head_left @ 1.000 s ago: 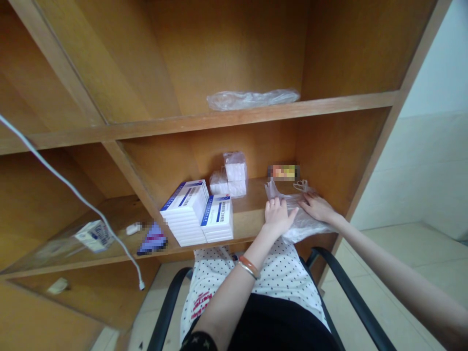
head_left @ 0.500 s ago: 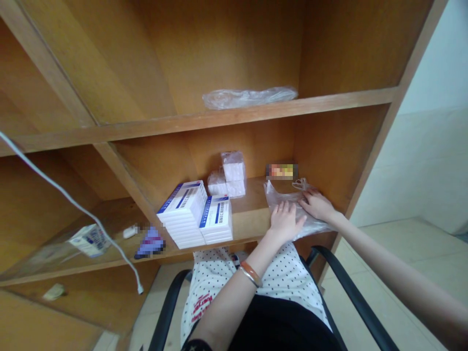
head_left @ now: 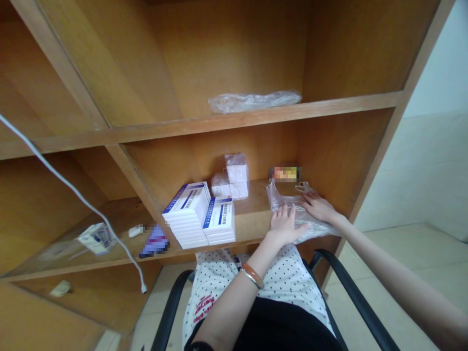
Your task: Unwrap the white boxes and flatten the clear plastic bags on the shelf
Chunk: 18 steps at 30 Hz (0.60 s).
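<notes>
Two hands lie open and flat, not gripping: left hand point(head_left: 285, 225) with fingers spread, right hand point(head_left: 320, 207) just to its right. Both press a crumpled clear plastic bag point(head_left: 280, 201) on the wooden shelf point(head_left: 254, 222). Just left of the left hand stand two stacks of white-and-blue boxes point(head_left: 219, 220); wrapped white packs point(head_left: 237, 174) sit beyond them. A blurred label point(head_left: 285, 173) stands just behind the bag.

Head-worn view, facing forward and down at the hands point(head_left: 286, 225)
</notes>
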{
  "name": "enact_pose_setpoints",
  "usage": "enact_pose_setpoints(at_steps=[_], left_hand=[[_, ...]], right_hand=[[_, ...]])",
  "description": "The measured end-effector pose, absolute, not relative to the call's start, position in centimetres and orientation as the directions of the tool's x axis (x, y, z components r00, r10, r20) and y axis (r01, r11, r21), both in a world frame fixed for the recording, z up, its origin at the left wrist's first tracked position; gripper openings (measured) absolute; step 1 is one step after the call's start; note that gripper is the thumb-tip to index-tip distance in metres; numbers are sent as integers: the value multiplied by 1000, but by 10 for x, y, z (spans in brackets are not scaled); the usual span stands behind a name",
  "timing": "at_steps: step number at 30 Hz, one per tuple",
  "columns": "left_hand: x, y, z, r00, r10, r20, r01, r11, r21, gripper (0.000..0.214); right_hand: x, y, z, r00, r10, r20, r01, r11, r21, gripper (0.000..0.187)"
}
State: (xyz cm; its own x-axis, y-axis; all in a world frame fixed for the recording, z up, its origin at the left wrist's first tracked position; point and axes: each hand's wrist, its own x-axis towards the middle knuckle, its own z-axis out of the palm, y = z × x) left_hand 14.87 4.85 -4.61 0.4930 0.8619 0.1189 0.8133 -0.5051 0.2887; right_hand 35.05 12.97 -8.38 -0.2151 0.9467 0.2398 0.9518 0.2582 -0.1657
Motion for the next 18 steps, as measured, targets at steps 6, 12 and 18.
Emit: enact_pose_setpoints(at_steps=[6, 12, 18], left_hand=[[141, 87, -34, 386, 880, 276, 891, -433, 136, 80], [122, 114, -37, 318, 948, -22, 944, -314, 96, 81], [120, 110, -5, 291, 956, -29, 954, -287, 90, 67]], right_hand=[[351, 128, -82, -229, 927, 298, 942, 288, -174, 64], [353, 128, -84, -233, 916, 327, 932, 306, -196, 61], [354, 130, -88, -221, 919, 327, 931, 299, -211, 62]])
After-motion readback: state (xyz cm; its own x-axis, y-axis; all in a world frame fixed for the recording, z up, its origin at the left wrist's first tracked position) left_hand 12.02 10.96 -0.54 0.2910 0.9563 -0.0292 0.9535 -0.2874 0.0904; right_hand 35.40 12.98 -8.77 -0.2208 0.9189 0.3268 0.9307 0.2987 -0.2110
